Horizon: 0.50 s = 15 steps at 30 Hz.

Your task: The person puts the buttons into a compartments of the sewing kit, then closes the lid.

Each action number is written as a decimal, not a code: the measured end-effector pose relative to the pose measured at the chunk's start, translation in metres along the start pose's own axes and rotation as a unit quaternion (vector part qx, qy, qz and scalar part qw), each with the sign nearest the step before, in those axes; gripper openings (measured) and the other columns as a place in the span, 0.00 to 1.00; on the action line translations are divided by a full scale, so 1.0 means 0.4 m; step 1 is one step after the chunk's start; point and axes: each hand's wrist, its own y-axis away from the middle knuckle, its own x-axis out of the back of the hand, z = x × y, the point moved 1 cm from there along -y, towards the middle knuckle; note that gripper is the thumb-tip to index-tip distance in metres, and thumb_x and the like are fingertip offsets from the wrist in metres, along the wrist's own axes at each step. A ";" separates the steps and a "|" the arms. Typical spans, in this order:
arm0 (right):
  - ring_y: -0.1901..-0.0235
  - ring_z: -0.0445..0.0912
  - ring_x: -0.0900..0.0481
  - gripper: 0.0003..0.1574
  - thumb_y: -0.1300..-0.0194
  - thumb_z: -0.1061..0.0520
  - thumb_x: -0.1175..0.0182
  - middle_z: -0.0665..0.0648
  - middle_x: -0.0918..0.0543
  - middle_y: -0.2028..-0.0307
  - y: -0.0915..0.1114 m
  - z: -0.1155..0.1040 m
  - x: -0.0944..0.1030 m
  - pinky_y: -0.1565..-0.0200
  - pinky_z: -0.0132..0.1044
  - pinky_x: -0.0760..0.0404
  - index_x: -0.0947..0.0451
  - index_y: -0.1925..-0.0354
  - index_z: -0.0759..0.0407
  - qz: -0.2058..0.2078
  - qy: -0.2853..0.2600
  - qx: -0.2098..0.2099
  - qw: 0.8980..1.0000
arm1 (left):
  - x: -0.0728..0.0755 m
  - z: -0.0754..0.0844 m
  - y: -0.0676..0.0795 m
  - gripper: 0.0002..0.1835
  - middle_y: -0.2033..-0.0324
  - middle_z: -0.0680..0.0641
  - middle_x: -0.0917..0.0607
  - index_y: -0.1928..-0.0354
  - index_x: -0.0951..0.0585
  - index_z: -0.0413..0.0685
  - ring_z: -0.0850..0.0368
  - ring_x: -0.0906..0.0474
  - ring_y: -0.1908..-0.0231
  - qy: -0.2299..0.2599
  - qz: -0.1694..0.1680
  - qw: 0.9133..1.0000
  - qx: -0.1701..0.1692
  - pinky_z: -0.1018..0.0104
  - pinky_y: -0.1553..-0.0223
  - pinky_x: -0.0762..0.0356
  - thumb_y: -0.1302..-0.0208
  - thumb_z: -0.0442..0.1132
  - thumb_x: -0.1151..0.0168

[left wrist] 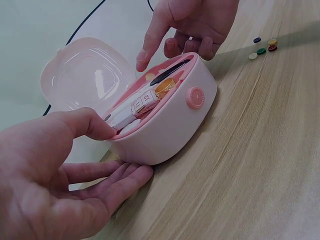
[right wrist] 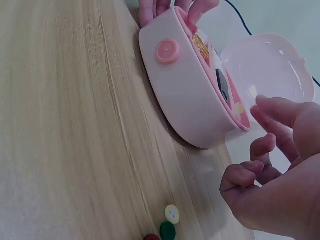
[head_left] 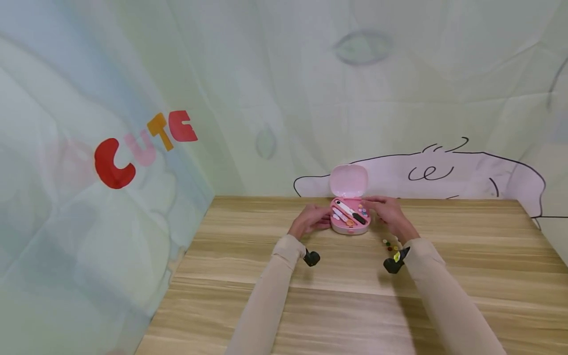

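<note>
From the head, the left fingers (head_left: 320,214), the right fingers (head_left: 376,199) and the pink case (head_left: 350,230) between them are viewed from behind and above, at a distance. From each wrist, the case is seen close, facing the opposite fingers; case and loose buttons (left wrist: 261,51) near the right fingers are shared by both wrist views.

Pale pink case (left wrist: 170,132), brown wood-grain tabletop (head_left: 346,305)
</note>
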 end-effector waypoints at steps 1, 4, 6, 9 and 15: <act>0.52 0.54 0.33 0.34 0.26 0.43 0.36 0.61 0.30 0.34 0.000 0.000 0.000 0.59 0.39 0.30 0.26 0.30 0.56 -0.001 -0.003 0.000 1.000 | 0.000 -0.001 -0.001 0.06 0.64 0.43 0.14 0.62 0.16 0.38 0.55 0.16 0.64 0.001 0.000 1.000 0.000 0.60 0.49 0.13 0.29 0.35 0.37; 0.63 0.52 0.34 0.35 0.27 0.41 0.35 0.59 0.29 0.36 0.001 0.004 0.003 0.65 0.37 0.32 0.26 0.29 0.52 -0.006 -0.006 0.003 1.000 | 0.002 -0.002 -0.002 0.06 0.65 0.43 0.14 0.62 0.16 0.39 0.56 0.17 0.64 0.001 0.002 1.000 -0.001 0.60 0.49 0.13 0.29 0.35 0.37; 0.66 0.51 0.35 0.36 0.27 0.40 0.35 0.59 0.29 0.38 0.002 0.007 0.008 0.67 0.36 0.33 0.26 0.28 0.52 -0.008 -0.005 0.007 1.000 | 0.002 -0.003 -0.003 0.06 0.65 0.43 0.14 0.62 0.16 0.38 0.56 0.17 0.64 0.000 0.004 1.000 -0.002 0.60 0.49 0.13 0.29 0.35 0.37; 0.65 0.51 0.36 0.35 0.27 0.40 0.36 0.59 0.29 0.41 0.006 0.013 0.018 0.66 0.36 0.34 0.26 0.28 0.52 -0.009 -0.001 0.011 1.000 | 0.002 -0.003 -0.004 0.07 0.65 0.43 0.14 0.62 0.16 0.38 0.55 0.17 0.64 -0.003 0.005 1.000 -0.002 0.59 0.48 0.14 0.29 0.36 0.37; 0.72 0.49 0.36 0.35 0.26 0.42 0.36 0.52 0.28 0.63 0.025 0.025 0.047 0.69 0.36 0.33 0.27 0.28 0.54 -0.018 0.040 0.039 0.998 | 0.001 -0.003 -0.003 0.06 0.64 0.43 0.15 0.62 0.16 0.39 0.55 0.17 0.64 -0.004 0.002 1.000 -0.003 0.58 0.46 0.14 0.29 0.36 0.37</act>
